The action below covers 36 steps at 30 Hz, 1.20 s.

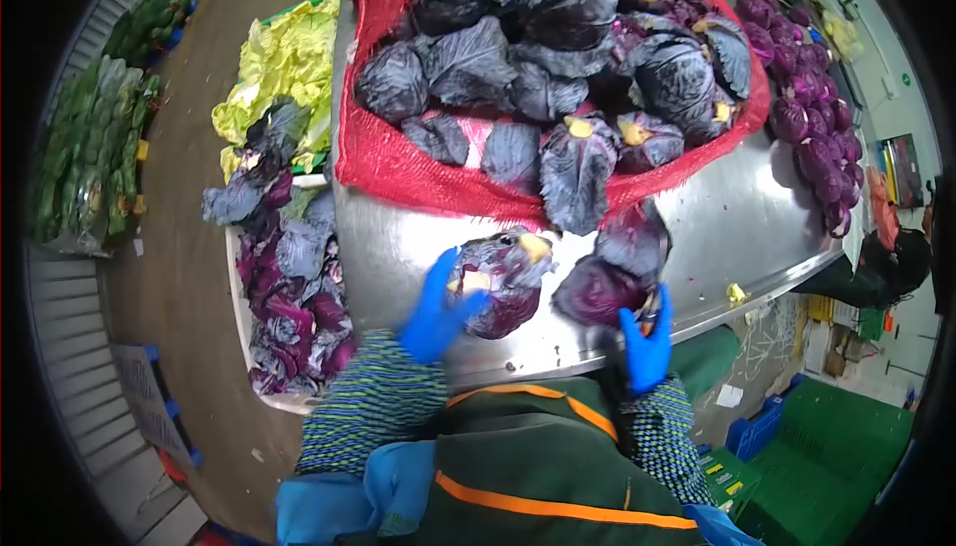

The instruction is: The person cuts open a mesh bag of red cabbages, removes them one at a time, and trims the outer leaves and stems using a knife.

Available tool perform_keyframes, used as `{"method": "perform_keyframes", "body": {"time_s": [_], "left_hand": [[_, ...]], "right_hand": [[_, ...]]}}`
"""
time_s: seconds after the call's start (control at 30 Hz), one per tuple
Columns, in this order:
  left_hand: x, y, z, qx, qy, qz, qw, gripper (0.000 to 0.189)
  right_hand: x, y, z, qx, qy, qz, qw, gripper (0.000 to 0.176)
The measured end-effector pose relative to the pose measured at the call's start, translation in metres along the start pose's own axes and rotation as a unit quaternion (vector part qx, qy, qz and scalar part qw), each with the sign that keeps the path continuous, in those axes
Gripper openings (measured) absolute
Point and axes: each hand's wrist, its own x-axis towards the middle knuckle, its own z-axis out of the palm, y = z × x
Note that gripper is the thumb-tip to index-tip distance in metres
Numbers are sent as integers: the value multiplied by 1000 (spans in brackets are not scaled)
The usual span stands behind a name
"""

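Observation:
My left hand (436, 309), in a blue glove, is at the left side of a red cabbage (503, 297) on the steel table. Its fingers and thumb are spread, with the thumb over the cabbage's edge. A pale cut stump shows at the cabbage's upper right. My right hand (647, 345), gloved too, is closed around a small dark and orange handle (650, 312), whose far end I cannot make out. Just left of that hand lies a dark purple cabbage (596, 292), with a large loose outer leaf (635, 242) behind it.
An open red mesh sack (398, 173) full of unpeeled red cabbages covers the back of the steel table (712, 262). Peeled cabbages (817, 123) are piled at the right. A white bin (244, 322) of purple leaves and yellow-green leaves (289, 63) stand left; green crates (827, 446) stand lower right.

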Motion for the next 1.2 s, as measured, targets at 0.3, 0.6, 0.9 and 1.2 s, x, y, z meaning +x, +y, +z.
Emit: {"method": "perform_keyframes", "body": {"time_s": [0.3, 0.6, 0.9, 1.2], "left_hand": [[5, -3, 33, 523, -35, 203, 827, 98], [3, -25, 53, 505, 43, 179, 843, 113], [-7, -35, 27, 432, 22, 169, 886, 114], [3, -5, 1, 363, 158, 27, 918, 27]], "right_hand": [[39, -86, 43, 101, -340, 243, 903, 48], [39, -101, 32, -151, -390, -104, 902, 38], [60, -45, 71, -2, -362, 134, 922, 43], [14, -66, 53, -71, -303, -71, 948, 56]]}}
